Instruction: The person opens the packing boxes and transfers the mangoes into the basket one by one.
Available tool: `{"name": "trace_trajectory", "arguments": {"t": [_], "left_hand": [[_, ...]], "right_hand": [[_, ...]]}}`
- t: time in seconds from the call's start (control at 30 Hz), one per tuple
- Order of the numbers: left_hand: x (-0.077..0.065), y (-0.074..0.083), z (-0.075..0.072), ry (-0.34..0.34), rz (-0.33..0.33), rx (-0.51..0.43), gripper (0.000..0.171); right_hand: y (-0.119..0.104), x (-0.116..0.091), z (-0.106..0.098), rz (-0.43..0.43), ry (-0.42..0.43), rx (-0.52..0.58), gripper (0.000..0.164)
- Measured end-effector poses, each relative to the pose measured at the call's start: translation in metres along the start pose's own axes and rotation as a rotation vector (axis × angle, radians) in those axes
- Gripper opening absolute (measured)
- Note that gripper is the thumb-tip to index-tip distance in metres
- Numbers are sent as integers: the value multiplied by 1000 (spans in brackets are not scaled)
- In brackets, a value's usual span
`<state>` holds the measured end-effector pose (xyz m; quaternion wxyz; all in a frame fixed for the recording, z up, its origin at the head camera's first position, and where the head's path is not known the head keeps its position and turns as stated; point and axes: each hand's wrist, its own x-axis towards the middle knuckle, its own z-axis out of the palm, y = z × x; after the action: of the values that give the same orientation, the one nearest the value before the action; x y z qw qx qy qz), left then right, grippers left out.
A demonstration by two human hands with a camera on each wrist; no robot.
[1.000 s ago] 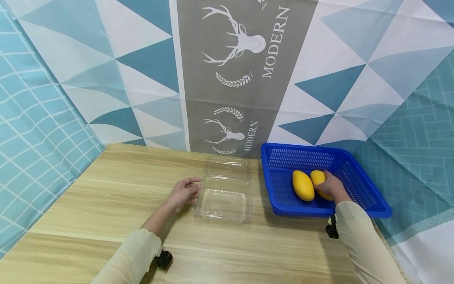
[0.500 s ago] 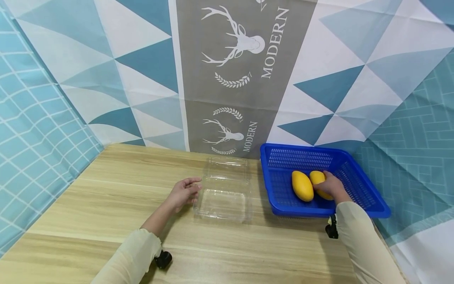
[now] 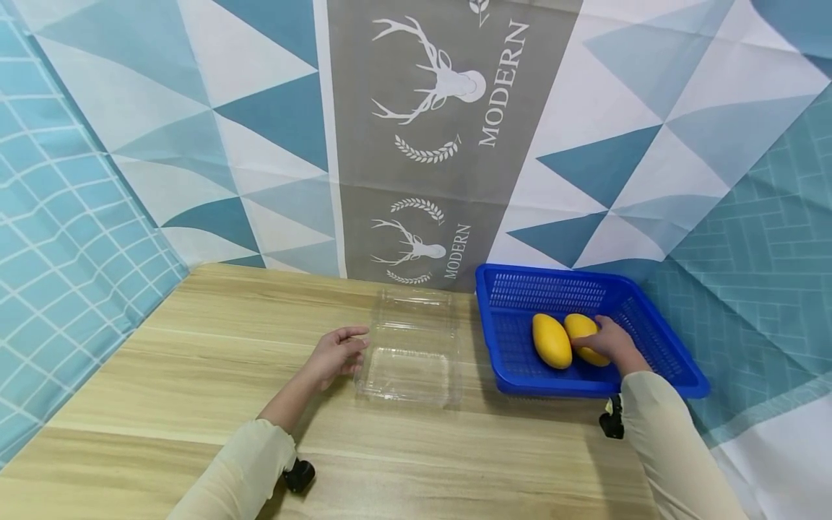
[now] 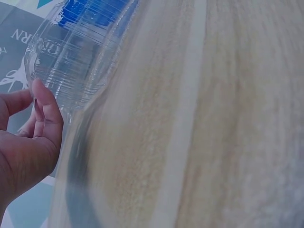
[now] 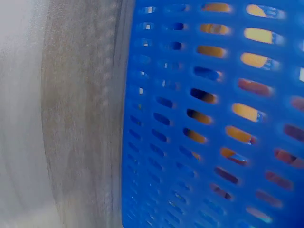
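Note:
Two yellow mangoes lie side by side in a blue plastic basket (image 3: 520, 386). My right hand (image 3: 612, 343) grips the right mango (image 3: 577, 328) from its right side, thumb across its top. The left mango (image 3: 552, 341) lies untouched close beside it. A clear plastic clamshell box (image 3: 409, 375) stands with its lid folded back toward the wall. My left hand (image 3: 334, 355) pinches its left edge with bent fingers. In the left wrist view those fingertips meet right at the box's rim (image 4: 31, 71). Through the basket's slots, the right wrist view shows only bits of yellow and fingers.
The box and basket share a light wood-grain table (image 3: 455, 462), with the basket at the right edge near the back wall. Behind hangs a patterned cloth (image 3: 416, 166) with deer heads and triangles. A small black camera (image 3: 300, 475) sits at the left wrist.
The right hand has shifted slightly on the right mango, so more of its top shows. The left hand holds the same place at the box. The whole head view has drifted a little.

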<state>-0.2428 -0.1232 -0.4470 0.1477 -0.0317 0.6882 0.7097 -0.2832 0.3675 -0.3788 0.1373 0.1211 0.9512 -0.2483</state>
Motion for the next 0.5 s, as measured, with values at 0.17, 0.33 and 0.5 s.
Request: {"name": "trace_trajectory", "arguments": {"t": [0.17,0.33,0.5], "left_hand": [[2,1,2,-3,-18,-6,47],[2,3,1,-7,-31,-10,48],[4,2,0,9,-35,-9,48]], "right_hand": [[2,0,-6,10,7,-28,91],[0,-3,-8,-17,44,-38,84],[-5,-7,-7,-36,81,-42,79]]}}
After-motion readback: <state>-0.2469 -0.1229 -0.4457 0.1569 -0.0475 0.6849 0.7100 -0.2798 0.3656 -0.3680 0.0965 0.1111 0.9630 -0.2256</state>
